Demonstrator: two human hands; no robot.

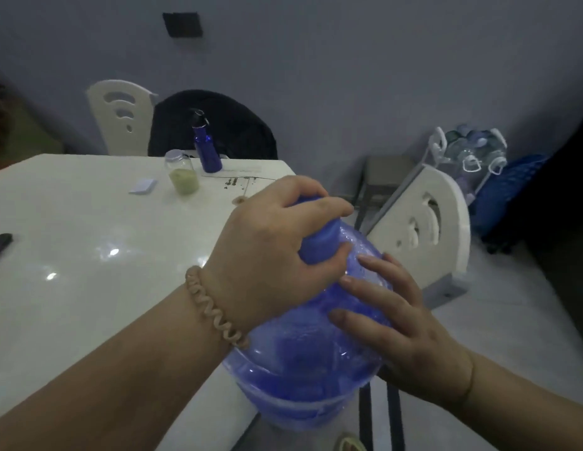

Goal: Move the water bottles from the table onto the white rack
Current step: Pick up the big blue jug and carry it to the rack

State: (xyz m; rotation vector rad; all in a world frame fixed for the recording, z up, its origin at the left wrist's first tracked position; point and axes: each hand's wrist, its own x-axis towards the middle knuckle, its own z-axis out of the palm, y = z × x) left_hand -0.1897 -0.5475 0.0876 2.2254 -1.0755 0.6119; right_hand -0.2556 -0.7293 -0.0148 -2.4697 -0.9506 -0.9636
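Clutter lies across the white desk (72,222) on your left: a small pale card (143,186), then a glass jar (181,172) with greenish contents. Just beside the jar, a dark blue flask (207,144) stands upright near the far edge. Behind them are a white chair (121,115) and a second chair under a dark cloth (218,125).

Moving right, your left hand (270,249), with a coiled band (215,310) on its wrist, has its fingers clenched round the blue cap (319,242) of the big blue water jug (300,369). The jug is at the desk's near right corner, tilted, with its neck leaning away from you. Whether its base rests on the desk cannot be told.

Your right hand (397,320) lies on the jug's shoulder, fingers straight and pressing, gripping nothing.

Further right stands a third chair (423,222). Beyond it, near the wall, the white rack (436,141) holds clear bottles (472,151).
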